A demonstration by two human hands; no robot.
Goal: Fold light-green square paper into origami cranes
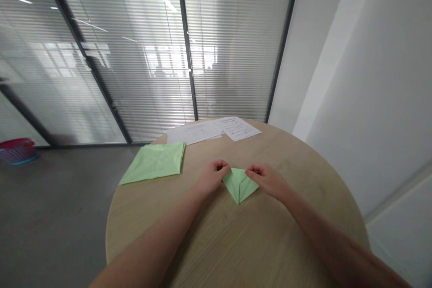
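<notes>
A small piece of folded green paper [239, 184] rests on or just above the round wooden table, its pointed end toward me and creases running down its middle. My left hand [215, 175] pinches its upper left corner between thumb and curled fingers. At the upper right edge, my right hand [265, 177] pinches the paper in the same manner. The fingertips hide parts of both corners. A larger stack of green sheets [157, 160], slightly wrinkled, lies to the left, apart from my hands.
White printed sheets [199, 132] overlap at the far edge of the round wooden table [243, 243]. Behind it stands a glass partition with blinds [232, 54]; a white wall [381, 76] is close on the right. A red and blue basket [17, 150] sits on the floor at far left.
</notes>
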